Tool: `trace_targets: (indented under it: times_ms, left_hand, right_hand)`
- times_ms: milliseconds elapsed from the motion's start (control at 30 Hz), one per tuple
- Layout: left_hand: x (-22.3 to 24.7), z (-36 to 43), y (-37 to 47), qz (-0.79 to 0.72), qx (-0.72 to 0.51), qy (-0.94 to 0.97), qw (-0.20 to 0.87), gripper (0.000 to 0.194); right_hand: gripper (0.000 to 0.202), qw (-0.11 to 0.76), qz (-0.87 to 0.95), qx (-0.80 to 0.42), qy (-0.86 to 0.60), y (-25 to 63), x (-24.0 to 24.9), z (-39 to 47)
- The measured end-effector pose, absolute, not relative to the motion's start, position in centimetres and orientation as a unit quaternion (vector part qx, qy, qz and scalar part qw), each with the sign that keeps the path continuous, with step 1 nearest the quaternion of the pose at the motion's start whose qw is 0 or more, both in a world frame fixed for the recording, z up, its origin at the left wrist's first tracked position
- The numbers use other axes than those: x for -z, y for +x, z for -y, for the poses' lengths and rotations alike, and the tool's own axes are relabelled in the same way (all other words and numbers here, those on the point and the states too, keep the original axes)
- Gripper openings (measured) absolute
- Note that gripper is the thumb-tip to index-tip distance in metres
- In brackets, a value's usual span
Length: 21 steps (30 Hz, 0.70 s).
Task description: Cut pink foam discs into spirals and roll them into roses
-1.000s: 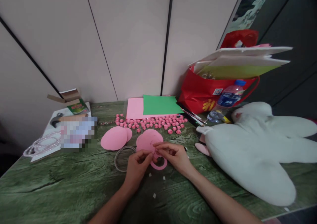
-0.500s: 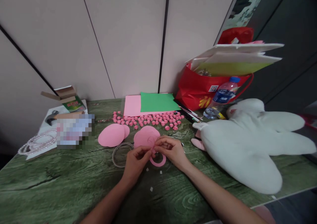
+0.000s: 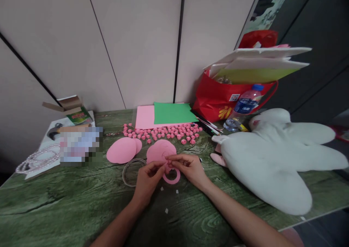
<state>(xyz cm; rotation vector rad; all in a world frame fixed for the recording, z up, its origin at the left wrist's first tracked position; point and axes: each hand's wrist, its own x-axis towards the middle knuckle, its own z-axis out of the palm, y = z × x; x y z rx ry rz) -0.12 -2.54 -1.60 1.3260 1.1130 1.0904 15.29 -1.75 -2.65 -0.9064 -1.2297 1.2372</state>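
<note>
My left hand [image 3: 149,176] and my right hand [image 3: 189,167] meet at the middle of the table, fingertips pinched together on a pink paper strip [image 3: 171,176] that curls and hangs below them in a spiral. Fingers hide part of the strip. Just behind lie overlapping pink paper circles [image 3: 160,149]. Left of these is another pair of pink paper circles [image 3: 121,150]. Beside my left hand lies a roll of tape [image 3: 128,172], flat on the table. Many small rolled pink paper roses [image 3: 163,132] are spread in rows farther back.
Pink and green paper sheets [image 3: 171,113] lie at the back. A red bag [image 3: 209,98], a water bottle [image 3: 242,108] and a white plush toy [image 3: 267,163] stand or lie to the right. Left are a small box [image 3: 77,115] and a bead string [image 3: 39,159]. Small white bits [image 3: 166,211] dot the table [image 3: 68,203].
Both hands have shifted slightly, the right one lower and closer to the left. The loop of strip above the fingers has come down a little.
</note>
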Motion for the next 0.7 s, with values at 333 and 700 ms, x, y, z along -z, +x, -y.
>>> trace_targets:
  times_ms: [333,700]
  left_hand:
    - [1.18,3.01,0.18,-0.462,-0.438,0.562,0.528,0.012]
    - [1.29,2.65,0.07,-0.469,-0.461,0.539,0.526,0.014]
  right_hand:
    - [0.014,0.564,0.516,-0.522,-0.379,15.36,2.72,1.81]
    - [0.014,0.541,0.546,-0.504,-0.393,15.33,2.16,2.05]
